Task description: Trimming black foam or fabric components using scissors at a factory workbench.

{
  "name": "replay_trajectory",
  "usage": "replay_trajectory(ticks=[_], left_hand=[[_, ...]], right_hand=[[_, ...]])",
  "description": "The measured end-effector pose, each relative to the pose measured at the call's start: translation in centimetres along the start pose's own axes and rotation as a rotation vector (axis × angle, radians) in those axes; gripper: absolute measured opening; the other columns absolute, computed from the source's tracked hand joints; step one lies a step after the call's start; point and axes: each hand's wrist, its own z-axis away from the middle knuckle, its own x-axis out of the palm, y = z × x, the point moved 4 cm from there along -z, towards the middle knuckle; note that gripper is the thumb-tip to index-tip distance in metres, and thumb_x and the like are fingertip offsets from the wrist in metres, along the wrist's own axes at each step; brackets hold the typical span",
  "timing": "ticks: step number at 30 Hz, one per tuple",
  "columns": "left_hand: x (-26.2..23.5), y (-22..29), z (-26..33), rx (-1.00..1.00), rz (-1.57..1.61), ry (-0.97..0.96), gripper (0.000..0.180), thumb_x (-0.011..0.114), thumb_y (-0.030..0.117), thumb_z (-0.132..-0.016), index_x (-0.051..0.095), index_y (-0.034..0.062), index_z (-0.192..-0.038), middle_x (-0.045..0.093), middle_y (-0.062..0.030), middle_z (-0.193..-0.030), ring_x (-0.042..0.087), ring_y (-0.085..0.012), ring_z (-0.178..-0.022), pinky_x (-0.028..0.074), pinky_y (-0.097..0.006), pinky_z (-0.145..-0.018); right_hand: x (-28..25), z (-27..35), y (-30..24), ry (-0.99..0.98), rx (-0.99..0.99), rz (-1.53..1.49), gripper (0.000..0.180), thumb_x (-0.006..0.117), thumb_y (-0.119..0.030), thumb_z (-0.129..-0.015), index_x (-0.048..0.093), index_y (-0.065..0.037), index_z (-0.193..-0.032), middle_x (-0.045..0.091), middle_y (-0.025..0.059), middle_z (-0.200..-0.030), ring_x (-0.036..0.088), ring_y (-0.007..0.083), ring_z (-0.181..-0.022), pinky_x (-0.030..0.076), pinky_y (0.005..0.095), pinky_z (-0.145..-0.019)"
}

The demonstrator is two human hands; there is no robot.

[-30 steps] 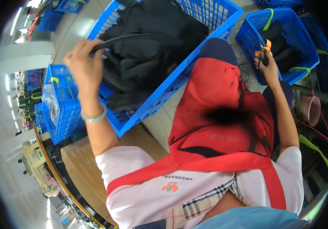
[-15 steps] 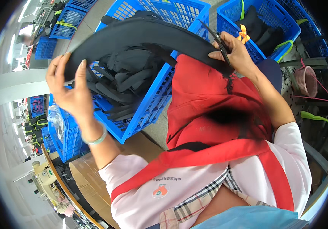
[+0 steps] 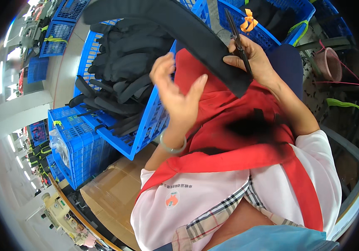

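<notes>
A long, curved black padded fabric strip (image 3: 192, 35) stretches from the upper left across to my lap. Near its lower end my right hand (image 3: 252, 58) pinches its edge between thumb and fingers. The same hand grips a pair of dark scissors (image 3: 238, 42), blades pointing up and away. My left hand (image 3: 178, 92), slightly blurred, is open below the strip, thumb and fingers apart, holding nothing. Beyond it, a blue plastic crate (image 3: 146, 121) contains a heap of similar black pieces (image 3: 125, 62). A red apron (image 3: 213, 121) covers my lap under the strip.
Another blue crate (image 3: 267, 35) with dark pieces and an orange ribbon (image 3: 249, 21) stands at the far right. Further right hangs a pink basket (image 3: 329, 65). On the left are a stacked blue crate (image 3: 79, 146), a cardboard box (image 3: 114, 188) and a sewing machine (image 3: 60, 211).
My left hand has let go of the strip's far end and come right, towards my lap. The strip's free end now reaches further up and left over the crate. My right hand keeps its hold.
</notes>
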Motion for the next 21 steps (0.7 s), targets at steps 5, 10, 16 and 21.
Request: replay_trajectory(ticks=[5, 10, 16, 21], left_hand=[[4.6, -5.5, 0.9, -0.769, 0.894, -0.248, 0.045, 0.073, 0.002, -0.08, 0.055, 0.0012, -0.121, 0.061, -0.0079, -0.114, 0.057, -0.0172, -0.107, 0.045, -0.03, -0.092], [5.1, -5.4, 0.6, -0.67, 0.935, -0.366, 0.037, 0.077, 0.003, -0.078, 0.063, 0.0014, -0.112, 0.066, -0.0052, -0.105, 0.061, -0.0182, -0.1, 0.046, -0.032, -0.093], [4.2, -6.4, 0.7, -0.67, 0.866, -0.373, 0.038, 0.076, 0.0, -0.077, 0.062, 0.0015, -0.113, 0.065, -0.0063, -0.108, 0.061, -0.0189, -0.101, 0.048, -0.032, -0.093], [3.1, -7.0, -1.3, -0.667, 0.866, -0.188, 0.037, 0.074, -0.003, -0.078, 0.06, 0.0016, -0.113, 0.064, -0.0062, -0.106, 0.062, -0.0181, -0.099, 0.05, -0.033, -0.089]], right_hand=[[2.3, 0.5, 0.6, -0.048, 0.006, -0.004, 0.027, 0.078, -0.019, -0.082, 0.055, -0.009, -0.089, 0.048, -0.0069, -0.077, 0.047, 0.0017, -0.073, 0.038, 0.0181, -0.065], [1.0, 1.1, 0.1, -0.019, 0.208, -0.159, 0.022, 0.076, -0.022, -0.084, 0.057, -0.011, -0.088, 0.057, -0.0048, -0.078, 0.051, 0.0034, -0.071, 0.038, 0.0186, -0.063], [1.6, 0.9, 1.6, -0.069, 0.334, -0.301, 0.022, 0.077, -0.02, -0.083, 0.058, -0.011, -0.09, 0.057, -0.0052, -0.079, 0.053, 0.0034, -0.073, 0.039, 0.0178, -0.065], [1.2, 1.0, 1.1, -0.052, 0.114, -0.025, 0.025, 0.077, -0.011, -0.081, 0.056, -0.006, -0.093, 0.054, -0.0045, -0.08, 0.051, 0.0018, -0.076, 0.042, 0.0174, -0.068]])
